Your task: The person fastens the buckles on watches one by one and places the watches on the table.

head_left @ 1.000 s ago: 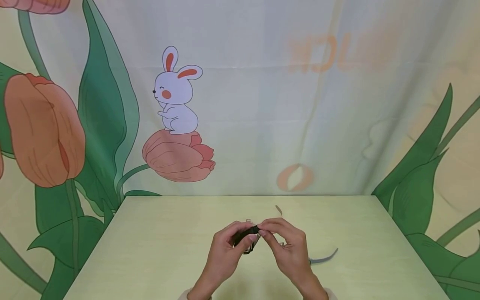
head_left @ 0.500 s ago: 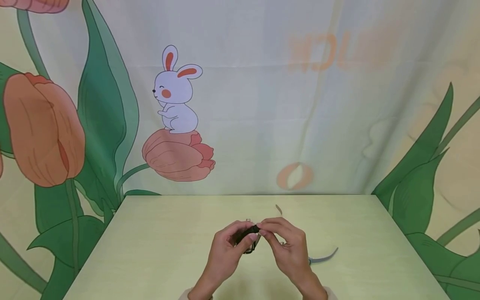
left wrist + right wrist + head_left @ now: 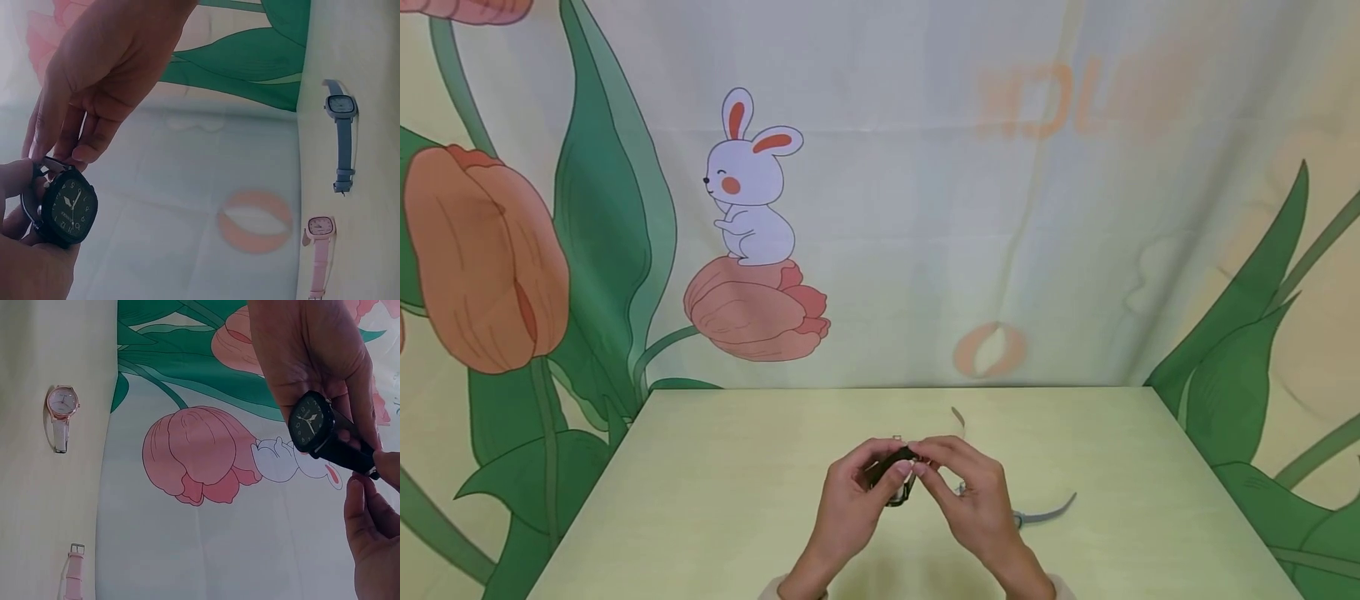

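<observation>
A black wristwatch (image 3: pixel 891 468) is held above the table between both hands. My left hand (image 3: pixel 850 500) grips its case and strap from the left, fingers behind and thumb in front. My right hand (image 3: pixel 973 500) pinches the strap's end with thumb and fingertips. In the left wrist view the dark dial (image 3: pixel 76 209) with pale numerals and hands faces the camera. The right wrist view shows the black strap (image 3: pixel 342 455) running from the case to the fingertips, which partly cover the buckle end.
On the table (image 3: pixel 715 500) lie a blue watch (image 3: pixel 341 107) and a pink watch (image 3: pixel 320 227). A white-strapped watch with a rose-gold case (image 3: pixel 62 402) lies there too. A printed curtain (image 3: pixel 880 208) hangs behind the table's far edge.
My right fingertips have shifted slightly left and up along the strap's end, closer to the left thumb. The left hand keeps its grip, and the watch is almost still.
</observation>
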The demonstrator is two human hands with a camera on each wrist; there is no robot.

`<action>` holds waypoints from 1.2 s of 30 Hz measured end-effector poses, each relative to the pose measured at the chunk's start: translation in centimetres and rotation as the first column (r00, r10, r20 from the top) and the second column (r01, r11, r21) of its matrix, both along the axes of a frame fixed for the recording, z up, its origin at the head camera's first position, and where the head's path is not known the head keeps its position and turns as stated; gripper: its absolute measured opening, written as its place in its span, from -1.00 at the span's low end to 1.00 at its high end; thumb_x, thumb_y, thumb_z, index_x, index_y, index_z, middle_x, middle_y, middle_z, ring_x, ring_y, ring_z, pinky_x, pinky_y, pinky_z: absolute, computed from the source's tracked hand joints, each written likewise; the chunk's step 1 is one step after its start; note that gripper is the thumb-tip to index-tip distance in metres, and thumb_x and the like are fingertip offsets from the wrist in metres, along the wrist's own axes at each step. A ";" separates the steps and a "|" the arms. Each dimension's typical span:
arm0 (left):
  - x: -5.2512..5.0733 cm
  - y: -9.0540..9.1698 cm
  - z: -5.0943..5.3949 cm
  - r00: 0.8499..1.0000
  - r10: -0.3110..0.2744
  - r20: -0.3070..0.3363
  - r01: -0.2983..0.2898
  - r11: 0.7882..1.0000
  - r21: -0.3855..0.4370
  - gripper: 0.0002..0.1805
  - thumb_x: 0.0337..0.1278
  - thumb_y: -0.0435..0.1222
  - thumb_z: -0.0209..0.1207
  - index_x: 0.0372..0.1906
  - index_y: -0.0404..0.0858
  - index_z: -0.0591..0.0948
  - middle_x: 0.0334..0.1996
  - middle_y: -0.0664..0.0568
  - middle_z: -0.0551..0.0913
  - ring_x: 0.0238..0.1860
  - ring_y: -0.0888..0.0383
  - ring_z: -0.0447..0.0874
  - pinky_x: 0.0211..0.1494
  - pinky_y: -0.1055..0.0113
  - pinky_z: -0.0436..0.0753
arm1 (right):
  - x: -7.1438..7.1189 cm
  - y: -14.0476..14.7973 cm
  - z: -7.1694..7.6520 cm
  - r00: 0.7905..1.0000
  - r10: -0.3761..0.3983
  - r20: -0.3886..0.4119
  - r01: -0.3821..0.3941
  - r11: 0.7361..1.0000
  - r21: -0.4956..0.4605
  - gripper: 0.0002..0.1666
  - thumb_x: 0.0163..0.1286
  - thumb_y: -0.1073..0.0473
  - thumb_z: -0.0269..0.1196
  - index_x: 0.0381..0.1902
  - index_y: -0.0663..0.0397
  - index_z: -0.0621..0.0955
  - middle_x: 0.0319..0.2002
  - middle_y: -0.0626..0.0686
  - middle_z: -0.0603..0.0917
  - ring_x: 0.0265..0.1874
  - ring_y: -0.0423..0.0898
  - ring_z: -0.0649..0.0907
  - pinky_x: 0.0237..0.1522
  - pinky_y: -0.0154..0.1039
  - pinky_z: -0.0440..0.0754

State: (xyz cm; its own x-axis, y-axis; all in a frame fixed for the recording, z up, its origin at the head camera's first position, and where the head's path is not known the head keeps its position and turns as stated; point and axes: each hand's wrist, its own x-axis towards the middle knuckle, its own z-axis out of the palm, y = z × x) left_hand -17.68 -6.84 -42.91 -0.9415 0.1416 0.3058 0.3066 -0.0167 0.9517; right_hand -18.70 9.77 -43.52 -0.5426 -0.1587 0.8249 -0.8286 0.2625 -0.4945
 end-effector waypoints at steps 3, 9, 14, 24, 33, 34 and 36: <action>0.0 0.0 0.0 1.000 -0.008 0.007 0.008 1.000 0.012 -0.81 0.26 -0.22 0.26 -0.09 -0.18 0.66 -0.09 -0.10 0.68 -0.01 0.14 0.72 -0.06 0.37 0.70 | 0.0 -0.1 -0.1 1.000 0.007 -0.023 -0.007 1.000 0.001 -0.62 0.14 0.53 0.35 -0.08 0.18 0.72 -0.20 0.10 0.72 -0.27 -0.11 0.70 -0.14 -0.49 0.62; 0.0 0.2 0.0 0.999 -0.021 0.042 0.019 0.999 0.045 -0.78 0.25 -0.25 0.27 -0.07 -0.25 0.64 -0.07 -0.16 0.65 -0.11 0.20 0.72 -0.20 0.35 0.73 | 0.0 -0.3 -0.8 0.996 0.046 0.080 -0.040 0.996 -0.075 -0.67 0.23 0.47 0.31 -0.03 0.20 0.66 -0.21 0.14 0.70 -0.26 -0.08 0.68 -0.10 -0.47 0.64; 0.1 0.4 0.1 0.998 -0.047 0.051 0.044 0.997 0.071 -0.77 0.25 -0.27 0.27 -0.08 -0.32 0.62 -0.10 -0.24 0.63 -0.19 0.14 0.72 -0.25 0.29 0.75 | -0.1 -0.2 -0.8 0.994 0.078 0.079 -0.068 0.991 -0.117 -0.68 0.20 0.57 0.27 -0.11 0.23 0.67 -0.23 0.18 0.69 -0.24 -0.11 0.67 -0.13 -0.46 0.63; 0.0 0.3 0.2 0.999 -0.029 0.020 0.028 0.999 0.015 -0.80 0.24 -0.24 0.28 -0.08 -0.21 0.66 -0.11 -0.11 0.66 -0.12 0.15 0.68 -0.10 0.36 0.70 | 0.2 -0.2 -0.4 0.993 0.091 0.069 -0.081 0.986 -0.143 -0.65 0.17 0.61 0.26 -0.10 0.29 0.70 -0.22 0.19 0.67 -0.20 -0.16 0.68 -0.12 -0.46 0.64; -0.1 -0.7 0.0 0.997 -0.028 -0.071 0.020 0.992 -0.123 -0.73 0.16 -0.22 0.34 -0.02 -0.04 0.65 -0.05 0.08 0.69 -0.01 0.14 0.64 0.13 0.30 0.59 | 0.5 0.4 0.2 0.973 0.158 0.171 -0.110 0.959 -0.260 -0.68 0.24 0.59 0.22 -0.06 0.34 0.66 -0.19 0.22 0.64 -0.14 -0.22 0.67 -0.02 -0.39 0.66; -0.1 -0.8 -0.1 0.997 -0.028 -0.076 0.018 0.991 -0.131 -0.72 0.15 -0.21 0.35 -0.02 -0.03 0.65 -0.04 0.10 0.69 0.03 0.12 0.63 0.12 0.30 0.60 | 0.5 0.5 0.3 0.972 0.153 0.179 -0.103 0.960 -0.262 -0.68 0.25 0.58 0.22 -0.06 0.33 0.66 -0.18 0.20 0.64 -0.14 -0.20 0.68 -0.03 -0.40 0.67; -0.2 -1.1 -0.2 0.997 -0.028 -0.077 0.016 0.989 -0.150 -0.72 0.14 -0.20 0.36 -0.03 -0.02 0.66 -0.02 0.12 0.70 0.08 0.13 0.62 0.10 0.28 0.61 | 0.5 0.6 0.3 0.971 0.152 0.187 -0.099 0.959 -0.267 -0.69 0.25 0.58 0.22 -0.05 0.34 0.65 -0.18 0.17 0.65 -0.15 -0.19 0.68 -0.04 -0.41 0.67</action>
